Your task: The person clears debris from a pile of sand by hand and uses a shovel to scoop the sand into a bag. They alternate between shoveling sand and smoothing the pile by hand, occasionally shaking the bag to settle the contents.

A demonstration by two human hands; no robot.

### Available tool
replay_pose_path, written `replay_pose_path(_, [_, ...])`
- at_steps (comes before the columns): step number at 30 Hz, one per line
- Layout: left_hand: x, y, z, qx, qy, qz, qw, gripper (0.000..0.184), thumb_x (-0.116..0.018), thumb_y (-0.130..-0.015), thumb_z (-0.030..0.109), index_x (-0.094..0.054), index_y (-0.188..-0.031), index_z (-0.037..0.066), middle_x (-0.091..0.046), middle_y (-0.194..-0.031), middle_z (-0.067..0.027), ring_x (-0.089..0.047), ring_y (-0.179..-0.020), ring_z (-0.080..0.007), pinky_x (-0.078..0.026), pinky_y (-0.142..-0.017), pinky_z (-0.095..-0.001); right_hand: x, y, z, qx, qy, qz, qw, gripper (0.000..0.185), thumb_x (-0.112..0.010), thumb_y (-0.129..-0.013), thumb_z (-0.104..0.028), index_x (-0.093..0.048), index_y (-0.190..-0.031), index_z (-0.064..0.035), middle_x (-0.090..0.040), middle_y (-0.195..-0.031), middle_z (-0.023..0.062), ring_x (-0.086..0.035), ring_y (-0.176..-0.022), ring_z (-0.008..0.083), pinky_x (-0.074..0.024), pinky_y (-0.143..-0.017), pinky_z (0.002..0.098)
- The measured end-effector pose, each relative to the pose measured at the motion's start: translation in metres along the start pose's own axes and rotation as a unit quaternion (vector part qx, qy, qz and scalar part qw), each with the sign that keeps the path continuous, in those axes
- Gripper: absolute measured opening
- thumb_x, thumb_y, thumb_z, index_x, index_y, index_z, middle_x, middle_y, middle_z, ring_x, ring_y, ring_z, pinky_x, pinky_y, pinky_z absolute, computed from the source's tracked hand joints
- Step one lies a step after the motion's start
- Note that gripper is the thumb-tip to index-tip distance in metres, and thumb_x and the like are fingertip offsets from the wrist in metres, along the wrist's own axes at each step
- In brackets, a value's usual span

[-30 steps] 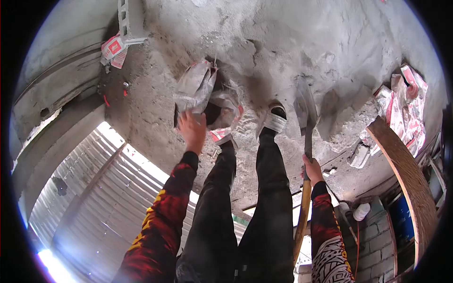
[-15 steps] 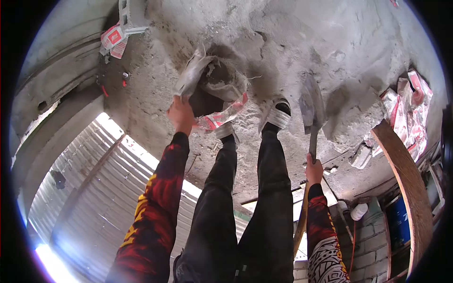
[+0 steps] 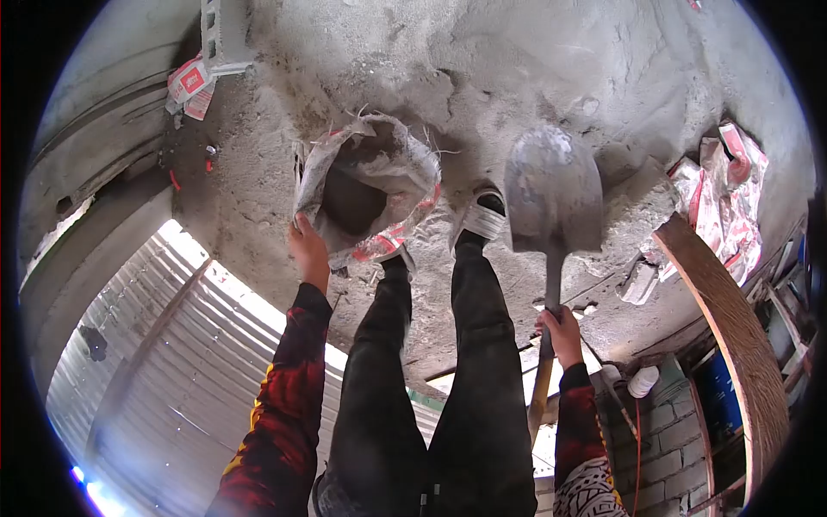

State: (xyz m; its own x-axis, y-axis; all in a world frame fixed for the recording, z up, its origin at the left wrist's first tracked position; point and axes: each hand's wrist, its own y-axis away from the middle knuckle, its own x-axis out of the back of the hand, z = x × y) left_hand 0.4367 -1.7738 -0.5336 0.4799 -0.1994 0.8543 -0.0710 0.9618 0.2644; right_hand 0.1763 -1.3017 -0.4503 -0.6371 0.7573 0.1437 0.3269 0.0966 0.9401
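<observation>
My left hand (image 3: 309, 252) is closed on the rim of a white and red woven sack (image 3: 405, 177). The sack stands on the dusty ground in front of my feet with its mouth spread wide, and grey material shows inside. A shovel (image 3: 554, 194) is in my right hand (image 3: 562, 334), with fingers wrapped round the lower shaft near the blade. Its broad grey blade faces up toward me, just right of my right foot, and looks bare apart from dust. The wooden part of its shaft runs back beside my right leg.
Grey sand or cement powder (image 3: 517, 52) spreads ahead. Crumpled sacks (image 3: 732, 198) and a curved wooden board (image 3: 728, 345) lie at right. A hollow block (image 3: 226, 43) and a torn bag piece (image 3: 189, 82) sit at far left. Corrugated sheeting (image 3: 181, 345) stands at lower left.
The shovel blade has turned from edge-on to flat, facing me. The sack's mouth has opened wider and rounder, my left hand still on its rim.
</observation>
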Motion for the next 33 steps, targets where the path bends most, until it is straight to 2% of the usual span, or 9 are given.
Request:
replay_pose_path(2, [0.010,0.017,0.018,0.105,0.017,-0.051,0.993,0.066,-0.042,-0.103,0.047,-0.052,-0.126,-0.014,-0.060,-0.117,-0.0336,-0.059,-0.109,-0.0435,-0.044,-0.093,-0.0453,-0.006,-0.025,-0.001,0.007,0.076,-0.020,0.997,0.025,-0.066,-0.093,-0.025,-0.055,-0.095,-0.0027,-0.062,-0.078,0.0056,-0.062,-0.067,0.0123,-0.0510,-0.059,0.0290])
replay_pose_path(9, [-0.007,0.038,0.015,0.098,0.065,0.023,0.993,0.065,-0.043,-0.103,0.048,-0.054,-0.125,-0.011,-0.062,-0.116,-0.0279,-0.060,-0.106,-0.0390,-0.043,-0.094,-0.0423,-0.035,-0.040,-0.019,-0.084,0.162,0.036,0.982,0.041,-0.075,-0.085,-0.038,-0.055,-0.068,-0.0063,-0.054,-0.053,0.0014,-0.053,-0.045,0.0119,-0.0431,-0.044,0.0293])
replay_pose_path(17, [-0.008,0.029,0.003,0.175,0.201,0.034,0.963,0.061,-0.044,-0.104,0.046,-0.056,-0.124,-0.010,-0.064,-0.114,-0.0207,-0.058,-0.101,-0.0273,-0.043,-0.092,-0.0393,-0.005,0.042,0.048,-0.122,0.230,0.051,0.964,0.020,-0.072,-0.082,-0.018,-0.061,-0.079,-0.0020,-0.058,-0.056,0.0039,-0.057,-0.046,0.0130,-0.0463,-0.044,0.0303])
replay_pose_path(20, [0.011,0.024,-0.022,0.155,0.195,0.072,0.966,0.058,-0.044,-0.104,0.044,-0.056,-0.122,-0.010,-0.064,-0.112,-0.0178,-0.057,-0.097,-0.0246,-0.043,-0.091,-0.0375,-0.033,-0.006,0.019,-0.112,0.209,0.055,0.970,0.021,-0.071,-0.080,-0.020,-0.062,-0.076,-0.0016,-0.059,-0.056,0.0068,-0.060,-0.047,0.0165,-0.0477,-0.045,0.0329])
replay_pose_path(22, [0.020,0.020,-0.025,0.151,0.228,0.026,0.962,0.057,-0.043,-0.105,0.043,-0.056,-0.122,-0.010,-0.064,-0.112,-0.0175,-0.057,-0.099,-0.0237,-0.043,-0.091,-0.0368,-0.072,-0.092,-0.032,0.083,0.400,0.040,0.912,0.033,-0.067,-0.084,-0.030,-0.063,-0.077,0.0016,-0.063,-0.058,0.0126,-0.066,-0.051,0.0255,-0.0514,-0.050,0.0393])
replay_pose_path(23, [0.026,0.023,-0.025,0.149,0.237,-0.032,0.959,0.056,-0.042,-0.105,0.042,-0.055,-0.123,-0.009,-0.063,-0.113,-0.0172,-0.058,-0.101,-0.0229,-0.043,-0.092,-0.0360,-0.094,-0.146,-0.064,0.150,0.362,0.054,0.918,0.038,-0.068,-0.083,-0.034,-0.063,-0.074,0.0027,-0.063,-0.056,0.0129,-0.066,-0.050,0.0253,-0.0518,-0.051,0.0391])
replay_pose_path(25, [0.020,0.027,0.003,0.164,0.263,-0.031,0.950,0.054,-0.042,-0.106,0.041,-0.055,-0.123,-0.008,-0.063,-0.112,-0.0156,-0.057,-0.100,-0.0212,-0.043,-0.092,-0.0349,-0.152,-0.204,-0.148,0.087,0.250,0.053,0.963,0.028,-0.068,-0.080,-0.024,-0.061,-0.070,0.0016,-0.056,-0.051,0.0096,-0.059,-0.042,0.0206,-0.0472,-0.042,0.0361])
replay_pose_path(28, [-0.001,0.033,0.009,0.106,0.248,-0.057,0.961,0.044,-0.043,-0.106,0.036,-0.059,-0.111,-0.005,-0.062,-0.098,-0.0077,-0.052,-0.091,-0.0149,-0.043,-0.086,-0.0315,-0.166,-0.225,-0.158,0.086,0.264,0.073,0.958,0.022,-0.067,-0.079,-0.018,-0.059,-0.069,0.0002,-0.056,-0.051,0.0082,-0.056,-0.040,0.0182,-0.0449,-0.038,0.0345])
replay_pose_path(33, [-0.022,0.039,0.015,0.098,0.275,-0.089,0.952,0.037,-0.042,-0.107,0.031,-0.058,-0.104,-0.002,-0.058,-0.089,-0.0029,-0.047,-0.085,-0.0117,-0.041,-0.080,-0.0300,-0.152,-0.217,-0.163,0.057,0.242,-0.047,0.967,0.039,-0.077,-0.082,-0.036,-0.060,-0.074,-0.0014,-0.055,-0.055,0.0052,-0.055,-0.042,0.0159,-0.0475,-0.043,0.0313])
